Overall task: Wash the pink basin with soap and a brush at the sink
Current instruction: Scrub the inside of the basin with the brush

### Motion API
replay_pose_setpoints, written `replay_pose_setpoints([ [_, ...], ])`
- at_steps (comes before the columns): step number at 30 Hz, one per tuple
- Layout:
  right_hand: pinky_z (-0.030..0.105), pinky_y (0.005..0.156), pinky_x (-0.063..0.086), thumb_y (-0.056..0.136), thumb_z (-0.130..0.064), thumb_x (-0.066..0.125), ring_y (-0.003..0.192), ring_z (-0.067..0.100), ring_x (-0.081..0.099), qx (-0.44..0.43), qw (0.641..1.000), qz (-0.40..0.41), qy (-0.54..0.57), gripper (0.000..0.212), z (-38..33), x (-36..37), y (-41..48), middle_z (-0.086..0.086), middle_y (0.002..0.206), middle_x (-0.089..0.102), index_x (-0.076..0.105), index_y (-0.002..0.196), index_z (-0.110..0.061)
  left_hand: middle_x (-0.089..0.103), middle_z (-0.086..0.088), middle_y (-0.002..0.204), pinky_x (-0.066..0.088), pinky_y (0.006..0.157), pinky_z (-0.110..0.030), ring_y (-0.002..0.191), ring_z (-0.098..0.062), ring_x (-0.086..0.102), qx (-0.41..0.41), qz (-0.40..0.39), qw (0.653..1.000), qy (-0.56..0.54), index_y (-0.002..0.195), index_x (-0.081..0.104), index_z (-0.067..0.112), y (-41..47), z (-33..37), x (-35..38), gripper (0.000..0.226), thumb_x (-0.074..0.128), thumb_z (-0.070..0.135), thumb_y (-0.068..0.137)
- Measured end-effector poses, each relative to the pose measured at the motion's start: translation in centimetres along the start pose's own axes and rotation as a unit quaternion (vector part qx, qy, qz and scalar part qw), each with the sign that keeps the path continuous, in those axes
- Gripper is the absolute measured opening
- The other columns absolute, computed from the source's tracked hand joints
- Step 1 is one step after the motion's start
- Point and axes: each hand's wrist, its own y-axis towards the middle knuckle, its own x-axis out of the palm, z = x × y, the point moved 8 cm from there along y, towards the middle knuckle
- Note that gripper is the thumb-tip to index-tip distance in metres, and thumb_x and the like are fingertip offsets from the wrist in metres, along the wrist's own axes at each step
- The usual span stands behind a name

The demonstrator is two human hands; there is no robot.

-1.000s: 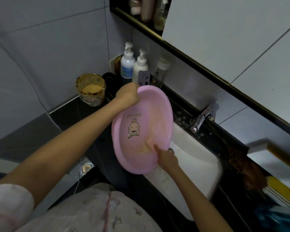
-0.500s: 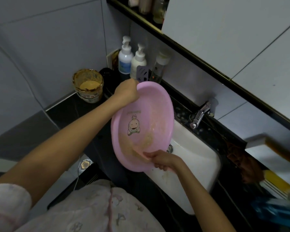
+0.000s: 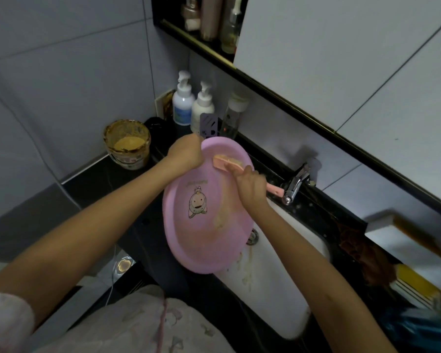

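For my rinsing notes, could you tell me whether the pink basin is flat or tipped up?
Tipped up. The left hand holds the pink basin by its rim; its inside faces the camera, lower edge over the sink.

The scene is dim, with a cool bluish cast. The white cabinet panels at upper right are the brightest surfaces; the sink gives a duller glow, and the black counter swallows detail. The chrome faucet carries small highlights and throws a soft shadow on the wall behind it. The pink basin takes soft, even light. Wide-angle distortion bows the seams of the wall tiles at left — and the lower right corner smears into blur. The right hand and brush look slightly soft.
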Motion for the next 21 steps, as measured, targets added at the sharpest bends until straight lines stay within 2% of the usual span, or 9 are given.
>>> replay_pose_setpoints([
  [2, 0.032, 0.062, 0.039, 0.096, -0.005, 0.038, 0.088, 0.023, 0.062, 0.026, 0.998, -0.064, 0.006, 0.059, 0.5, 1.9, -0.3, 0.009, 0.110, 0.056, 0.022, 0.146, -0.030, 0.057, -0.007, 0.088, 0.051, 0.074, -0.034, 0.081, -0.023, 0.058, 0.001, -0.002, 1.000, -0.004, 0.102, 0.062, 0.008, 0.0, -0.3, 0.1, 0.019, 0.057, 0.004, 0.084],
  [5, 0.032, 0.081, 0.044, 0.095, -0.014, 0.044, 0.111, 0.020, 0.058, 0.040, 0.959, -0.278, -0.021, 0.042, 0.8, 5.8, -2.7, 0.003, 0.125, 0.057, 0.044, 0.136, -0.023, 0.058, -0.008, 0.089, 0.050, 0.075, -0.033, 0.081, -0.022, 0.057, 0.001, -0.008, 1.000, -0.008, 0.103, 0.062, 0.007, -0.3, -0.6, 0.0, 0.020, 0.056, 0.003, 0.084],
  [6, 0.030, 0.082, 0.044, 0.096, -0.014, 0.044, 0.112, 0.019, 0.057, 0.029, 0.955, -0.292, -0.043, 0.037, 0.8, 5.7, -3.0, 0.001, 0.124, 0.058, 0.050, 0.132, -0.020, 0.059, -0.009, 0.090, 0.051, 0.076, -0.033, 0.082, -0.023, 0.057, 0.003, -0.008, 1.000, -0.009, 0.104, 0.062, 0.007, -0.3, -0.5, 0.1, 0.021, 0.056, 0.002, 0.084],
  [12, 0.032, 0.065, 0.035, 0.095, -0.007, 0.045, 0.088, 0.023, 0.059, -0.039, 0.993, 0.002, -0.116, 0.044, 2.3, -2.8, 1.5, 0.009, 0.106, 0.056, 0.039, 0.135, -0.024, 0.058, -0.009, 0.090, 0.052, 0.078, -0.036, 0.084, -0.025, 0.058, 0.003, -0.003, 1.000, -0.014, 0.104, 0.062, 0.006, -0.2, -0.5, 0.0, 0.022, 0.055, 0.002, 0.084],
  [15, 0.032, 0.071, 0.038, 0.094, -0.013, 0.048, 0.094, 0.023, 0.060, -0.013, 0.983, -0.143, -0.113, 0.035, 3.0, 0.5, 0.8, 0.006, 0.110, 0.059, 0.048, 0.128, -0.021, 0.061, -0.011, 0.092, 0.053, 0.078, -0.036, 0.084, -0.026, 0.060, 0.004, -0.006, 1.000, -0.016, 0.104, 0.062, 0.006, -0.2, -0.8, 0.1, 0.020, 0.055, 0.002, 0.085],
  [17, 0.035, 0.085, 0.043, 0.093, -0.020, 0.049, 0.103, 0.025, 0.059, 0.016, 0.945, -0.304, -0.121, 0.029, 3.6, 4.0, -0.8, 0.005, 0.115, 0.060, 0.056, 0.120, -0.014, 0.060, -0.010, 0.089, 0.051, 0.074, -0.033, 0.081, -0.024, 0.059, 0.009, -0.005, 1.000, -0.023, 0.102, 0.062, 0.005, -0.2, -0.7, 0.2, 0.019, 0.055, 0.002, 0.085],
  [18, 0.038, 0.092, 0.042, 0.092, -0.022, 0.050, 0.108, 0.028, 0.057, 0.025, 0.936, -0.331, -0.121, 0.030, 3.8, 4.6, -0.8, 0.006, 0.118, 0.060, 0.057, 0.120, -0.013, 0.059, -0.010, 0.088, 0.050, 0.072, -0.032, 0.079, -0.023, 0.058, 0.014, -0.008, 1.000, -0.023, 0.101, 0.062, 0.005, -0.2, -0.6, 0.4, 0.018, 0.055, 0.002, 0.085],
  [19, 0.039, 0.095, 0.041, 0.092, -0.021, 0.052, 0.109, 0.028, 0.057, 0.015, 0.942, -0.307, -0.135, 0.030, 3.8, 4.2, -0.1, 0.006, 0.118, 0.060, 0.057, 0.121, -0.015, 0.059, -0.011, 0.088, 0.049, 0.071, -0.032, 0.078, -0.023, 0.058, 0.018, -0.009, 1.000, -0.021, 0.101, 0.062, 0.004, -0.2, -0.4, 0.4, 0.018, 0.055, 0.002, 0.085],
  [21, 0.034, 0.085, 0.038, 0.093, -0.017, 0.052, 0.101, 0.024, 0.058, -0.042, 0.974, -0.158, -0.155, 0.031, 3.0, 1.1, 2.0, 0.005, 0.111, 0.060, 0.054, 0.123, -0.022, 0.059, -0.012, 0.088, 0.048, 0.071, -0.033, 0.078, -0.024, 0.056, 0.019, -0.009, 1.000, -0.014, 0.100, 0.062, 0.003, -0.1, -0.4, 0.3, 0.017, 0.054, 0.002, 0.085],
])
